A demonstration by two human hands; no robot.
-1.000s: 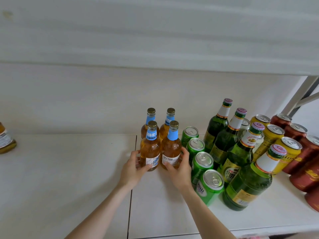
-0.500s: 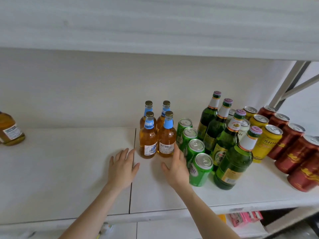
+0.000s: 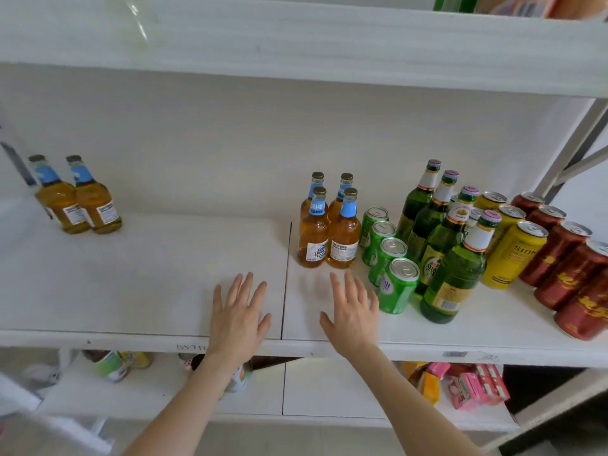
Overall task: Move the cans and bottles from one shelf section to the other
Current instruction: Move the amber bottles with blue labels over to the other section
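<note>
Reaching over the shelf (image 3: pixel 148 274), the left hand (image 3: pixel 240 311) and right hand (image 3: pixel 353 311) spread flat, fingers splayed, holding nothing, near four amber bottles (image 3: pixel 343 238).

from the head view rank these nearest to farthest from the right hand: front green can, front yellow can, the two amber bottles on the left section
1. front green can: just right of the right hand.
2. front yellow can: farther right on the same section.
3. two amber bottles: far left, at the back of the other section.

bare left shelf (image 3: pixel 148 274), green cans (image 3: pixel 388 255) rightward
</note>
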